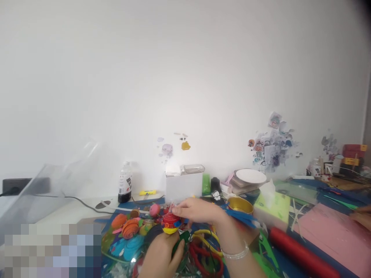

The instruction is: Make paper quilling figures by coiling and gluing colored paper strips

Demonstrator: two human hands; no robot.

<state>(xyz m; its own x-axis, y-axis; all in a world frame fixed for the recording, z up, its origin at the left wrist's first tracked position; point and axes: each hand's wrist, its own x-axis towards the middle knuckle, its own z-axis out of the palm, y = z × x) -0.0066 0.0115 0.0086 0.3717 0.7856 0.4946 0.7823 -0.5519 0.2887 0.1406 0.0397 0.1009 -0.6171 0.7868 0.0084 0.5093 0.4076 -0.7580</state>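
Observation:
A small red and yellow figure (171, 223), made of what looks like coiled paper strips with a blue piece at its side, stands upright between my hands. My left hand (164, 255) is closed around its lower end, which the fingers hide. From the right, my right hand (199, 211) reaches over with its fingertips pinched at the figure's top. Below my hands, coils of red strip (206, 258) and yellow strip (207, 236) lie in a heap. Orange coiled pieces (130, 228) and blue coiled pieces (127, 247) lie to the left.
Behind stand a white box (184, 187) and a bottle with dark liquid (125, 183). At right are a golden tin (240, 205), a tissue pack (272, 206), a red roll (301, 251) and pink sheets (333, 235). Another person's hand (362, 217) shows at the right edge.

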